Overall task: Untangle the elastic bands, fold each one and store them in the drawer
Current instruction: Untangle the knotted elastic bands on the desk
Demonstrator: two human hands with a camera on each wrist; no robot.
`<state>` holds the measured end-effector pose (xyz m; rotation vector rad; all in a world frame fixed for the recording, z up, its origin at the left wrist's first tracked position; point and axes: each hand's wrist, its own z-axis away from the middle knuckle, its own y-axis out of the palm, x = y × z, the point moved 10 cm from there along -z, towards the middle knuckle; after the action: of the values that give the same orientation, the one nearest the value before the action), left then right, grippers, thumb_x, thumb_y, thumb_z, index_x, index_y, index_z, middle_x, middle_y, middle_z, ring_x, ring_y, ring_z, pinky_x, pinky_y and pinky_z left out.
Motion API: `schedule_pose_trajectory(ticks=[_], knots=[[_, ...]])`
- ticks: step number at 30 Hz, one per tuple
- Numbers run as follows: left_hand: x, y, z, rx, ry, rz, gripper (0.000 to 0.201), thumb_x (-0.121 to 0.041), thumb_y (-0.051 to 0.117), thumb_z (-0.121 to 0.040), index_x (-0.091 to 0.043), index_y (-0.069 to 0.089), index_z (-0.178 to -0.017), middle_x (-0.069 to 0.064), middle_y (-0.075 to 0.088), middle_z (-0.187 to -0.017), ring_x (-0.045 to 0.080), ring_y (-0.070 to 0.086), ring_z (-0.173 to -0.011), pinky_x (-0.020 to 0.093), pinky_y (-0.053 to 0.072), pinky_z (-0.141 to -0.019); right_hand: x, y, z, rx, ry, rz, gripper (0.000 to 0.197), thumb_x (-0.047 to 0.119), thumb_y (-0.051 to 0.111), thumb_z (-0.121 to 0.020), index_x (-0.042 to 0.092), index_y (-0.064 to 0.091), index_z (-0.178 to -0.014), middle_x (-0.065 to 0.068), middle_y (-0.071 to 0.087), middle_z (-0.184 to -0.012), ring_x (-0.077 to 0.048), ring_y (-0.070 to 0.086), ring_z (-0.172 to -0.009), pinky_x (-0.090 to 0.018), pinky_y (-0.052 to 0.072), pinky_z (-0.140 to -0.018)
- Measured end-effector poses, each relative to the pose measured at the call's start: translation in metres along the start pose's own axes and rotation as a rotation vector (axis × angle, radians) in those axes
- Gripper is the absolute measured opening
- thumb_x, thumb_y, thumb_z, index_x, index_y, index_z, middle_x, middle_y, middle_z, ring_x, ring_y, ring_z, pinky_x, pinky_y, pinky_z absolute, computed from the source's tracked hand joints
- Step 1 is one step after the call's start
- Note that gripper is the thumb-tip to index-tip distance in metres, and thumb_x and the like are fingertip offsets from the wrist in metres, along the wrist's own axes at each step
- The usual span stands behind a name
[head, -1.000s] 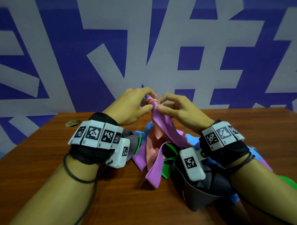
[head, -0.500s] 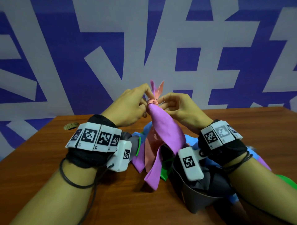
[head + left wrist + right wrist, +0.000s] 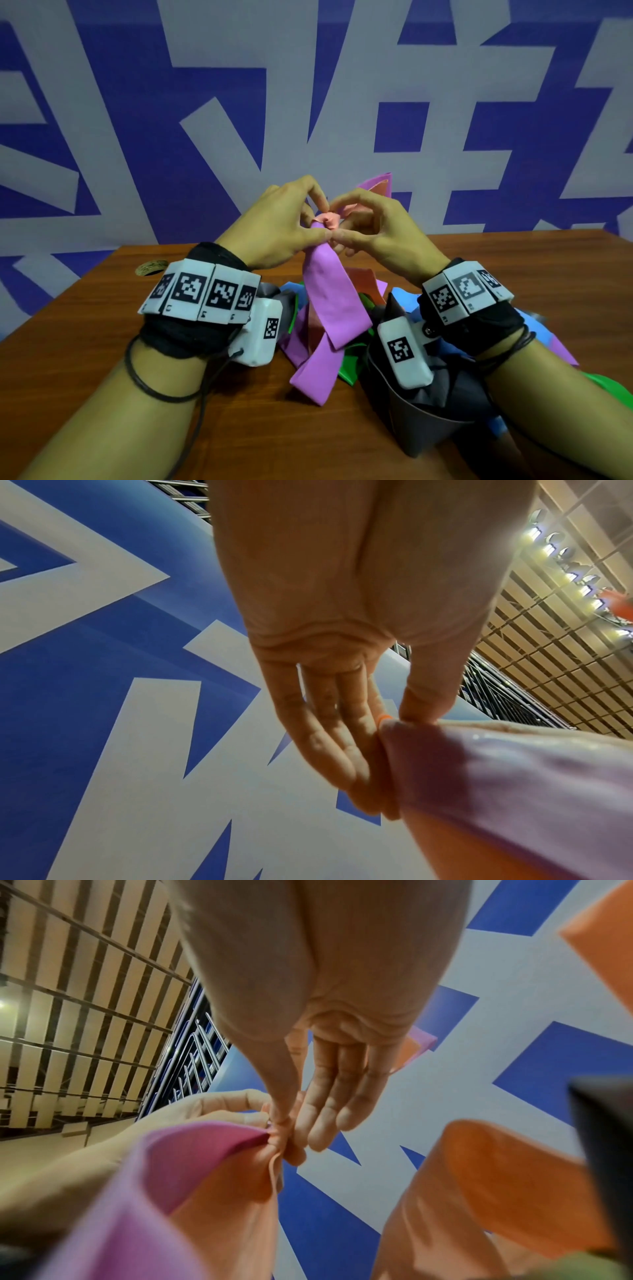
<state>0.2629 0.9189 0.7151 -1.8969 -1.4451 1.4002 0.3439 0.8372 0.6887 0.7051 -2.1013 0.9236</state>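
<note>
Above the wooden bench, the knot joining the purple elastic band and the orange elastic band is pinched from the left by the left hand. From the right it is pinched by the right hand, both grips being clamped on it. Both bands hang down to the tangled pile on the bench.

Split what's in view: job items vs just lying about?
Job:
- knot, pinched by left hand and right hand
- purple band
- orange band
- band pile on table

Lying about:
- round gold thing
- patterned wall
</note>
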Motion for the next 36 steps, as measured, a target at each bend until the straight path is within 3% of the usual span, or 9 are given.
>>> schedule_pose_trajectory(ticks=[5,9,11,16,20,23,27,32,36], knots=[[0.002,0.001,-0.001,0.003,-0.012,-0.052,0.009,-0.023,0.067,-0.091,-0.021,0.058,-0.093,-0.002,0.072,-0.077,0.006,0.065,-0.067,0.033,0.056,-0.068,0.002,-0.002,0.001,-0.017,-0.022,0.063,0.021,0.002,0.075,-0.083,0.008,0.062,-0.098,-0.007,0.070,-0.069,-0.021,0.068,-0.064,-0.025,0.052,-0.064],[0.003,0.002,-0.001,0.018,-0.027,-0.084,0.008,-0.023,0.066,-0.093,-0.018,0.061,-0.088,-0.004,0.072,-0.072,0.005,0.065,-0.066,0.040,0.058,-0.074,0.003,-0.006,0.002,-0.059,-0.020,0.058,0.018,-0.002,0.075,-0.081,0.012,0.063,-0.082,-0.011,0.068,-0.064,-0.018,0.058,-0.053,-0.027,0.048,-0.055],[0.003,0.001,-0.002,0.000,-0.028,-0.093,0.008,-0.021,0.066,-0.092,-0.018,0.061,-0.085,-0.003,0.072,-0.067,0.004,0.066,-0.061,0.041,0.058,-0.073,0.003,-0.009,0.001,-0.095,-0.031,0.034,0.018,-0.005,0.075,-0.079,0.007,0.062,-0.079,-0.013,0.065,-0.062,-0.020,0.058,-0.053,-0.032,0.048,-0.053],[-0.001,-0.003,-0.001,-0.056,0.006,-0.144,0.015,-0.034,0.067,-0.088,-0.025,0.057,-0.082,-0.009,0.069,-0.077,0.015,0.065,-0.082,0.045,0.056,-0.077,-0.001,-0.002,0.000,0.010,-0.017,-0.002,0.017,0.006,0.073,-0.086,0.003,0.057,-0.090,-0.011,0.064,-0.069,-0.021,0.062,-0.063,-0.031,0.055,-0.067],[-0.009,0.000,0.001,-0.039,0.055,-0.145,0.016,-0.033,0.067,-0.088,-0.028,0.054,-0.080,-0.008,0.070,-0.079,0.017,0.063,-0.080,0.046,0.055,-0.076,0.002,0.000,0.000,0.011,-0.070,0.080,0.017,0.006,0.072,-0.087,0.004,0.056,-0.086,-0.014,0.065,-0.074,-0.028,0.067,-0.069,-0.043,0.059,-0.073],[-0.007,-0.002,0.001,-0.042,0.024,-0.128,0.015,-0.028,0.065,-0.087,-0.026,0.053,-0.077,-0.004,0.069,-0.076,0.019,0.064,-0.074,0.048,0.055,-0.073,0.007,0.001,0.000,0.020,-0.103,0.117,0.015,0.005,0.071,-0.087,0.003,0.057,-0.082,-0.011,0.064,-0.073,-0.017,0.065,-0.066,-0.039,0.057,-0.070],[0.000,-0.006,0.000,-0.027,-0.045,-0.009,0.009,-0.013,0.061,-0.090,-0.013,0.058,-0.082,0.008,0.071,-0.069,0.020,0.068,-0.060,0.043,0.056,-0.067,0.014,0.003,0.001,0.110,-0.121,0.030,0.016,-0.002,0.068,-0.088,0.005,0.056,-0.079,0.001,0.059,-0.074,-0.003,0.056,-0.065,-0.015,0.045,-0.068],[-0.001,0.006,0.002,0.076,0.010,-0.008,0.003,-0.016,0.060,-0.096,-0.017,0.057,-0.097,0.006,0.071,-0.067,0.020,0.065,-0.059,0.036,0.057,-0.066,0.006,0.002,0.000,0.068,-0.102,0.154,0.013,0.004,0.069,-0.089,0.001,0.058,-0.084,-0.002,0.062,-0.070,-0.005,0.059,-0.062,-0.018,0.047,-0.066],[-0.003,0.004,0.002,0.072,0.053,-0.060,0.018,-0.033,0.061,-0.096,-0.032,0.063,-0.114,0.001,0.069,-0.070,0.007,0.061,-0.061,0.026,0.053,-0.066,0.005,-0.005,-0.002,-0.012,-0.128,0.247,0.012,0.005,0.071,-0.087,0.004,0.059,-0.084,-0.005,0.065,-0.071,-0.009,0.063,-0.063,-0.024,0.051,-0.066]])
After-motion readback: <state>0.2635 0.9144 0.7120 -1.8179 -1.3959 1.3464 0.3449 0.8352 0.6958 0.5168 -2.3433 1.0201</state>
